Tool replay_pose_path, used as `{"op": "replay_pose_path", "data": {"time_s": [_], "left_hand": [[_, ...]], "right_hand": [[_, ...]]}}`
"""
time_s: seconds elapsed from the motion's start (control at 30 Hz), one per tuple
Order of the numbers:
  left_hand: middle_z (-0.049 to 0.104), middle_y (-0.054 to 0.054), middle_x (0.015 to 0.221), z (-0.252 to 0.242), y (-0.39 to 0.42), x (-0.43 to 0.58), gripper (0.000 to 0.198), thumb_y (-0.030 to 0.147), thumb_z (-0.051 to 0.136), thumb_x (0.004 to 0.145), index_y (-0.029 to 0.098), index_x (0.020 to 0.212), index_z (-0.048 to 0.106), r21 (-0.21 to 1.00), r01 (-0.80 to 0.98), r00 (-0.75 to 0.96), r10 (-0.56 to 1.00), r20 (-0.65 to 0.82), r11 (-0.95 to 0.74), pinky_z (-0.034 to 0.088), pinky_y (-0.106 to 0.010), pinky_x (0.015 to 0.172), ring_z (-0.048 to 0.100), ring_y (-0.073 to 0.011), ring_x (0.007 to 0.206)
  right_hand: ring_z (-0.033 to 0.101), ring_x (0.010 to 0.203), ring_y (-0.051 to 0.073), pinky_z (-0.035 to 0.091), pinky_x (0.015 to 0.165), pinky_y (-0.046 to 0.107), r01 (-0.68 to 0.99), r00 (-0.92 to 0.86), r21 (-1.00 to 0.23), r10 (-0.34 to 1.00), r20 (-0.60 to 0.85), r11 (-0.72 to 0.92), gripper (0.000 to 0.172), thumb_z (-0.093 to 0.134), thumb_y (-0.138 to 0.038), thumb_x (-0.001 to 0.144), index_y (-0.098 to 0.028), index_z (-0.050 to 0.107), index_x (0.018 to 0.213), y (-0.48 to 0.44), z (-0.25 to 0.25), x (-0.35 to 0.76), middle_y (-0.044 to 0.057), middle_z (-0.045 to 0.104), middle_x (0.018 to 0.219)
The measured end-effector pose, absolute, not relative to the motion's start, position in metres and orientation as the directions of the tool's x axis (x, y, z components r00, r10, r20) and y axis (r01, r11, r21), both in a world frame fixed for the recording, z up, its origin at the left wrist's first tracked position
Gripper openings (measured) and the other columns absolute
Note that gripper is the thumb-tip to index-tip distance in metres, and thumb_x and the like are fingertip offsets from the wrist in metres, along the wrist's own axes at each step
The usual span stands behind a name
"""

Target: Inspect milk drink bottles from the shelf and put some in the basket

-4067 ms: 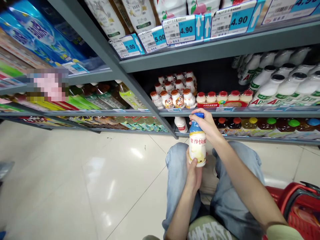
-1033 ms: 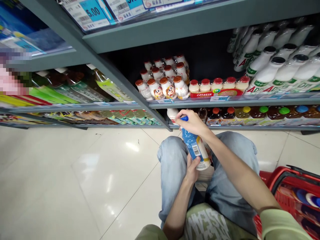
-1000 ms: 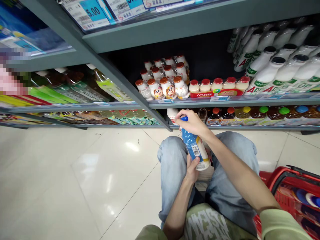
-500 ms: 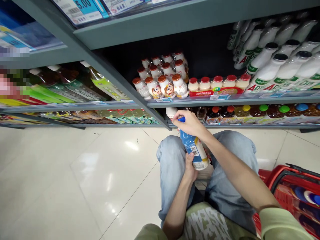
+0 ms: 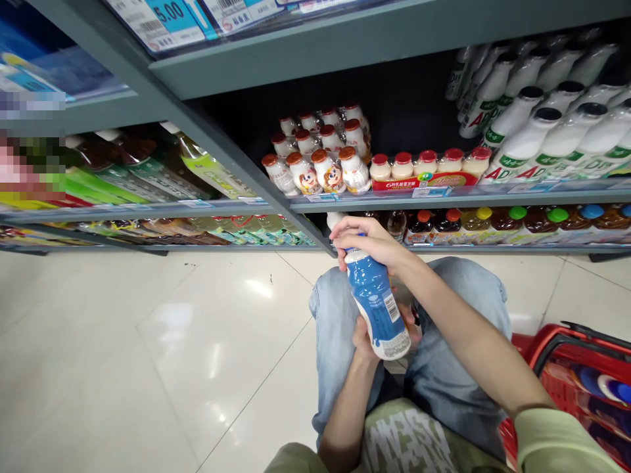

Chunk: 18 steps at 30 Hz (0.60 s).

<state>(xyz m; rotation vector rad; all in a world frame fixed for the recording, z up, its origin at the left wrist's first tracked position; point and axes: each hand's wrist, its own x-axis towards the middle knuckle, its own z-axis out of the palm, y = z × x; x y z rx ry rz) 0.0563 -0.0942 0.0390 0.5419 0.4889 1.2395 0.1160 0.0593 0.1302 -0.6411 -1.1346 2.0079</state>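
A bottle with a blue and white label (image 5: 373, 297) leans over my lap, its cap end toward the shelf and its base toward me. My left hand (image 5: 365, 338) grips the lower part, with the thumb on the near side and fingertips showing at the far side. Over the blue cap, my right hand (image 5: 367, 243) is closed, fingers curled round the bottle's top. Most of the cap is hidden under those fingers. A barcode on the label faces up.
Ahead, a grey shelf (image 5: 236, 205) holds small red-capped bottles (image 5: 328, 167), a red-sleeved pack (image 5: 428, 172) and white bottles (image 5: 522, 141). Capped drinks (image 5: 486, 223) line the bottom level. At my right stands a red shopping basket (image 5: 535, 358) with bottles inside. Tiled floor (image 5: 162, 355) lies left.
The bottle has turned and come slightly nearer, so more of its blue label faces up. My right hand now covers the cap more fully, and my left fingers wrap around the base.
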Motion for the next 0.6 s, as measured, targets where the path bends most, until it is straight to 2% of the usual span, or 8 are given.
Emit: {"op": "replay_pose_path", "data": {"time_s": [0.07,0.1,0.17,0.23,0.33,0.43,0.53,0.6], "left_hand": [[0.066,-0.007,0.081,0.039,-0.094,0.057,0.074,0.081,0.061,0.081,0.023,0.127,0.067,0.539,-0.791,0.289,0.953,-0.087,0.289,0.048,-0.034,0.054,0.066,-0.0235,0.055],[0.065,-0.006,0.080,0.037,-0.093,0.057,0.071,0.079,0.061,0.081,0.022,0.124,0.067,0.531,-0.789,0.280,0.950,-0.136,0.308,0.048,-0.033,0.055,0.066,-0.0228,0.056],[0.066,-0.008,0.082,0.029,-0.092,0.060,0.068,0.076,0.064,0.080,0.017,0.113,0.070,0.568,-0.756,0.213,0.943,-0.256,0.324,0.052,-0.036,0.061,0.067,-0.0245,0.062],[0.069,-0.010,0.085,0.019,-0.091,0.064,0.061,0.072,0.071,0.076,0.017,0.103,0.070,0.621,-0.711,0.112,0.926,-0.362,0.329,0.056,-0.041,0.069,0.069,-0.0288,0.071],[0.071,-0.011,0.085,0.006,-0.092,0.067,0.057,0.070,0.078,0.070,0.021,0.099,0.071,0.657,-0.674,0.029,0.900,-0.434,0.338,0.058,-0.049,0.077,0.070,-0.0371,0.089],[0.071,-0.014,0.088,0.003,-0.094,0.066,0.060,0.071,0.079,0.069,0.021,0.099,0.071,0.653,-0.669,0.049,0.898,-0.438,0.355,0.057,-0.053,0.082,0.067,-0.0434,0.106],[0.070,-0.013,0.088,0.006,-0.094,0.065,0.059,0.070,0.081,0.069,0.021,0.099,0.070,0.645,-0.678,0.074,0.905,-0.418,0.353,0.057,-0.052,0.080,0.067,-0.0434,0.105],[0.068,-0.011,0.083,0.010,-0.093,0.064,0.061,0.071,0.079,0.070,0.020,0.101,0.070,0.631,-0.695,0.102,0.916,-0.387,0.344,0.056,-0.049,0.077,0.069,-0.0410,0.097]], "right_hand": [[0.069,0.055,0.016,0.053,0.051,0.023,-0.263,-0.538,-0.924,0.837,-0.099,-0.278,0.012,0.068,-0.027,0.080,-0.019,0.063,0.086,0.061,0.124,0.113,-0.003,0.063,0.065],[0.069,0.056,0.016,0.052,0.050,0.022,-0.179,-0.487,-0.954,0.864,-0.125,-0.239,0.010,0.067,-0.027,0.080,-0.019,0.064,0.084,0.063,0.119,0.112,-0.002,0.064,0.066],[0.070,0.057,0.016,0.052,0.050,0.021,0.004,-0.398,-0.981,0.900,-0.177,-0.191,0.007,0.066,-0.026,0.082,-0.019,0.066,0.084,0.067,0.110,0.110,-0.001,0.066,0.069],[0.071,0.057,0.015,0.051,0.050,0.021,0.119,-0.368,-0.974,0.902,-0.225,-0.195,0.005,0.066,-0.023,0.083,-0.019,0.068,0.085,0.070,0.104,0.108,-0.001,0.067,0.070],[0.070,0.056,0.015,0.051,0.052,0.020,0.124,-0.399,-0.967,0.881,-0.255,-0.224,0.003,0.066,-0.020,0.084,-0.020,0.068,0.085,0.073,0.102,0.105,-0.002,0.066,0.066],[0.070,0.056,0.015,0.050,0.053,0.021,0.086,-0.416,-0.974,0.881,-0.227,-0.211,0.002,0.067,-0.021,0.085,-0.020,0.068,0.084,0.072,0.103,0.104,-0.003,0.064,0.065],[0.070,0.056,0.017,0.050,0.052,0.024,0.073,-0.408,-0.973,0.884,-0.231,-0.220,0.004,0.067,-0.023,0.085,-0.019,0.068,0.085,0.070,0.103,0.104,-0.003,0.064,0.066],[0.069,0.057,0.017,0.050,0.054,0.025,0.078,-0.398,-0.971,0.886,-0.237,-0.225,0.005,0.068,-0.024,0.085,-0.019,0.069,0.085,0.070,0.102,0.105,-0.002,0.064,0.068]]}}
